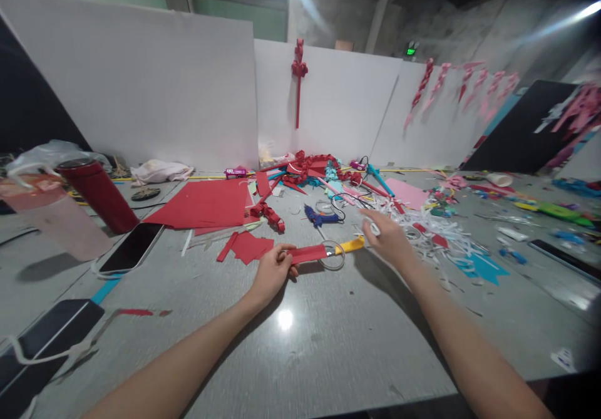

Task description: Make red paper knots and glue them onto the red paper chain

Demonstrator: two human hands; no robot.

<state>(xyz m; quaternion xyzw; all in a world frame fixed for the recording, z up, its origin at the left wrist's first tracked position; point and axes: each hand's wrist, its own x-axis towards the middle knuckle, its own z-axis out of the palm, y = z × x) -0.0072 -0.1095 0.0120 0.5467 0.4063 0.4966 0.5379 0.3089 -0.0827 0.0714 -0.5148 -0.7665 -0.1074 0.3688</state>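
Observation:
My left hand [276, 267] is closed, pinching a strip of red paper [307, 254] just above the table. The strip's far end reaches a thin grey ring [340, 262], which looks like a roll of tape. Across that ring lies a yellow-handled tool [351, 245] with a dark grey part, its kind unclear. My right hand [387, 237] is beside the end of the yellow handle, fingers apart, with nothing seen in it. Red paper scraps [248, 247] lie beyond my left hand. A blue glue gun [322, 217] rests farther back.
Large red sheets [201, 203] lie at the back left, near a phone [132, 248], a red flask [101, 193] and a pink bottle [61, 218]. White paper shreds [444, 228] and a blue cutout [486, 267] are at right. Red paper spirals [314, 165] pile up by the white partition [328, 106].

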